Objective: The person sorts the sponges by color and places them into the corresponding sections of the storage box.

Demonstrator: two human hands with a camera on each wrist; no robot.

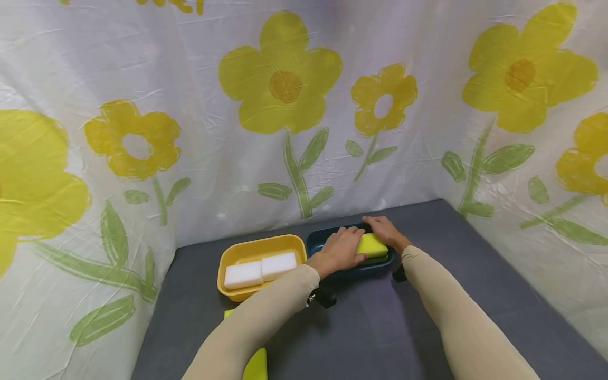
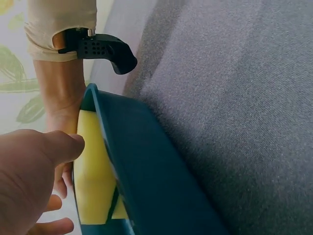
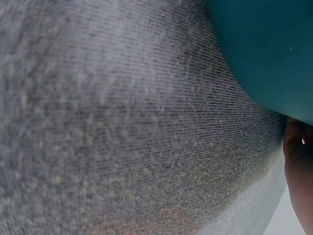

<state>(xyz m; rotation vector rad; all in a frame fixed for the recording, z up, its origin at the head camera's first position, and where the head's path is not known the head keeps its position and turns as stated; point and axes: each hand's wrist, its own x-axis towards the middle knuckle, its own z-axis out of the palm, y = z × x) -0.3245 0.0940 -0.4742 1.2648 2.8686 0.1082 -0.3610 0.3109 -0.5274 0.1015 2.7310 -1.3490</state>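
A yellow sponge [image 1: 372, 245] with a dark green layer beneath it lies in the right part of a dark blue bin [image 1: 317, 240]. My left hand [image 1: 338, 249] reaches over the bin and holds the sponge by its left part. In the left wrist view, the left thumb [image 2: 66, 147] touches the yellow sponge [image 2: 93, 169], with more yellow showing below it. My right hand [image 1: 383, 232] is at the bin's far right end, its fingers stretched along the far side. The right wrist view shows only part of a hand [image 3: 299, 169] against the bin's outer wall [image 3: 274, 54].
Left of the blue bin stands a yellow bin [image 1: 237, 252] with two white sponges [image 1: 261, 269]. A yellow-green item [image 1: 256, 364] lies partly hidden under my left sleeve. Grey cloth [image 1: 375, 327] covers the table; a flower-printed curtain [image 1: 204, 200] hangs behind.
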